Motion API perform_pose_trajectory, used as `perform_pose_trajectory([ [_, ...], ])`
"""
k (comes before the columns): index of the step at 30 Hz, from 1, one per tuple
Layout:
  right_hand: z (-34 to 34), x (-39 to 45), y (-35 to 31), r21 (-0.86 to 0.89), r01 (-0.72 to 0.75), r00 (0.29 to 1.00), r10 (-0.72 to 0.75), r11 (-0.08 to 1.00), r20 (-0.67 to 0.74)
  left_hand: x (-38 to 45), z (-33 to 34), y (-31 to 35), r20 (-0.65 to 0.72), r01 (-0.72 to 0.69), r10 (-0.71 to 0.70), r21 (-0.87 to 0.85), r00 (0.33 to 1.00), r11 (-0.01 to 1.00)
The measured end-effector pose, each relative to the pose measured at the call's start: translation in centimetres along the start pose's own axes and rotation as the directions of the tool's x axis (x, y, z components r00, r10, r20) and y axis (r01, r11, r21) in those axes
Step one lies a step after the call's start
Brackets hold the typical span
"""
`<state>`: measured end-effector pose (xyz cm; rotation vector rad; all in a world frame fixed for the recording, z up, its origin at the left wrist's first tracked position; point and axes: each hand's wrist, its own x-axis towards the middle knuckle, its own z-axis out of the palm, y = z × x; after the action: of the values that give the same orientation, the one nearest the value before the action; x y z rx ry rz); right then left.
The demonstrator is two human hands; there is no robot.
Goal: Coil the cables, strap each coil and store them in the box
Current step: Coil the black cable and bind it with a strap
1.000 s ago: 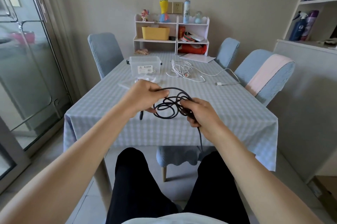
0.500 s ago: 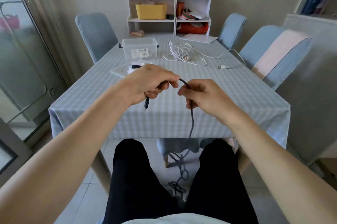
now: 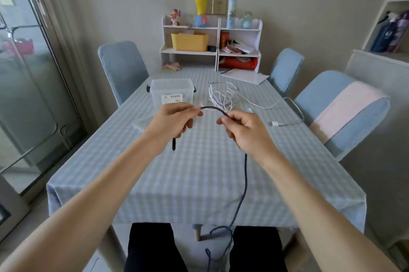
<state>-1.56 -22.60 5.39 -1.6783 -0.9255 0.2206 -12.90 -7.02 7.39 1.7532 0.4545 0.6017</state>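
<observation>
Where glass doors line the left wall, a surface [image 3: 205, 174] draped in pale blue checked cloth stands among padded blue chairs. On it sits a clear plastic box [image 3: 172, 92] with an unreadable label, then tangled white cables [image 3: 223, 96]. Left hand [image 3: 174, 122] and right hand [image 3: 245, 131] each pinch the black braided cable [image 3: 245, 174], which trails floorward.

Matt black cable [image 3: 245, 174]; translucent plastic box [image 3: 171, 92]
</observation>
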Motion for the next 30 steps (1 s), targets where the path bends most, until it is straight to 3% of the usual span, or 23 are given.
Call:
perform_pose_trajectory([
  [5, -1.8, 6.2, 0.5, -0.027, 0.001, 0.988, -0.005, 1.0, -0.158, 4.4, 0.6, -0.1, 0.005, 0.037, -0.037, -0.06, 0.999, 0.998],
  [8, -2.7, 9.7, 2.2, -0.046, -0.03, 0.968, 0.017, 0.998, -0.252, 7.2, 1.6, -1.1, 0.039, 0.128, -0.125, -0.085, 0.991, 0.988],
  [11, -2.0, 12.2, 5.1, -0.171, -0.074, 0.979, 0.039, 0.982, -0.2, 10.1, 3.1, -2.4, 0.072, 0.234, -0.225, -0.146, 0.972, 0.961],
  [15, -1.1, 13.7, 8.2, -0.115, -0.024, 0.981, 0.001, 0.993, -0.191, 12.6, 4.7, -4.1, 0.1, 0.321, -0.305, -0.341, 0.947, 0.884],
  [18, -1.0, 16.0, 10.2, -0.108, 0.009, 0.971, -0.035, 0.994, -0.236, 14.4, 5.3, -5.7, 0.222, 0.373, -0.315, -0.312, 0.923, 0.874],
  [21, -0.2, 17.1, 11.8, -0.129, 0.016, 0.974, -0.044, 0.991, -0.221, 15.2, 4.9, -6.7, 0.31, 0.362, -0.297, -0.176, 0.903, 0.915],
  [23, 0.3, 17.2, 12.7, -0.141, -0.005, 0.985, -0.02, 0.99, -0.173, 15.6, 4.8, -7.2, 0.275, 0.349, -0.298, -0.156, 0.914, 0.924],
  [26, 0.7, 16.8, 13.8, -0.132, -0.098, 0.987, 0.079, 0.986, -0.14, 15.6, 5.2, -8.3, 0.185, 0.419, -0.377, -0.349, 0.907, 0.838],
  [30, 0.1, 15.9, 13.7, -0.048, -0.198, 0.974, 0.191, 0.979, -0.122, 15.4, 5.7, -8.5, 0.15, 0.378, -0.356, -0.545, 0.922, 0.749],
])
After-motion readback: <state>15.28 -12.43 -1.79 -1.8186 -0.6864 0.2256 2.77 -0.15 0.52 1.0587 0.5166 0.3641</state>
